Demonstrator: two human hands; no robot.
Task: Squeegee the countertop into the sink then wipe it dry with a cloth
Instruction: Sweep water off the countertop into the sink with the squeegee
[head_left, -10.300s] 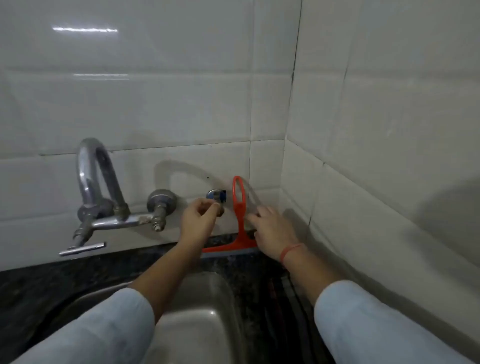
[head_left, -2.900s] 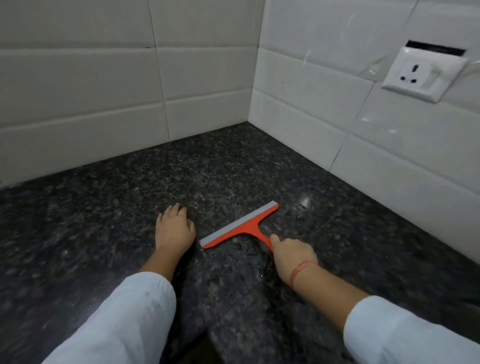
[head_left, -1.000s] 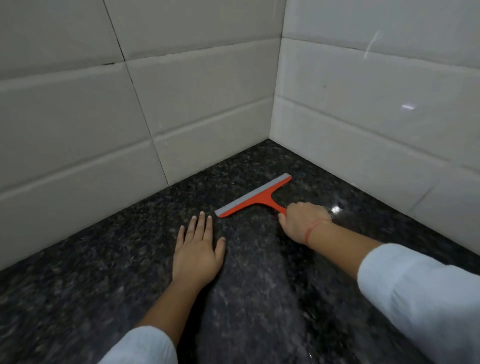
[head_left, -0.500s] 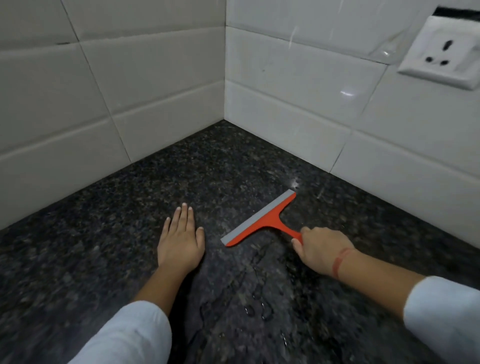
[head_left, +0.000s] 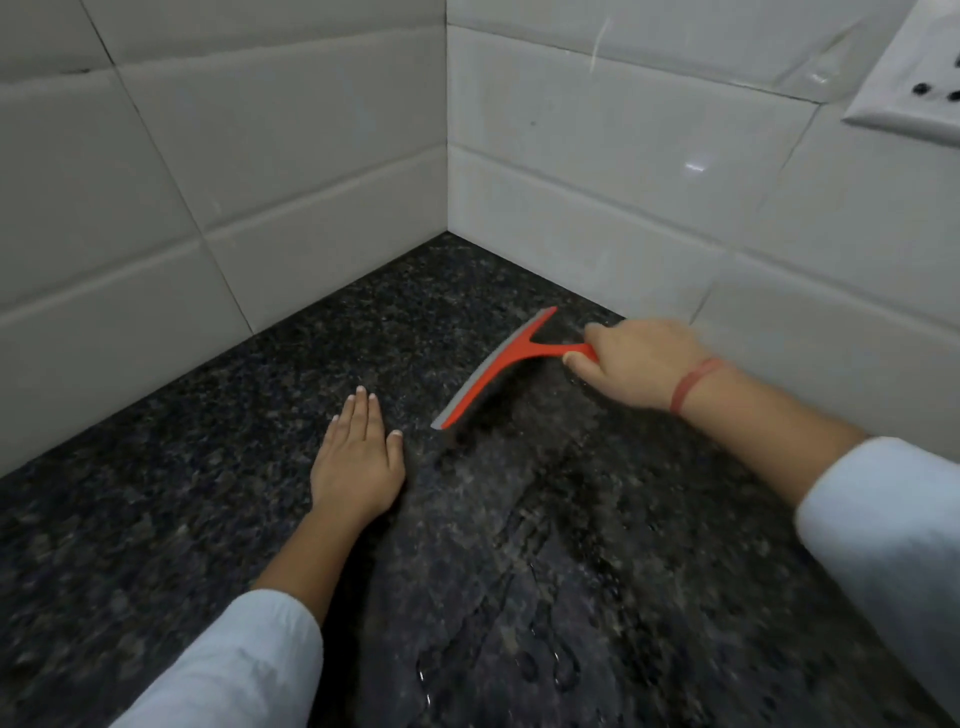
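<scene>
Two tiled walls (head_left: 322, 171) meet at a corner, closing the dark granite countertop (head_left: 171, 525) at the back and right; open stone spreads toward the viewer, wet in streaks. Since half a second ago the red squeegee (head_left: 496, 366) has moved nearer the right wall, its blade more steeply angled. The right hand (head_left: 636, 364) is closed around its handle; the left hand (head_left: 358, 465) lies flat, fingers extended, empty, just beside the blade's near end.
</scene>
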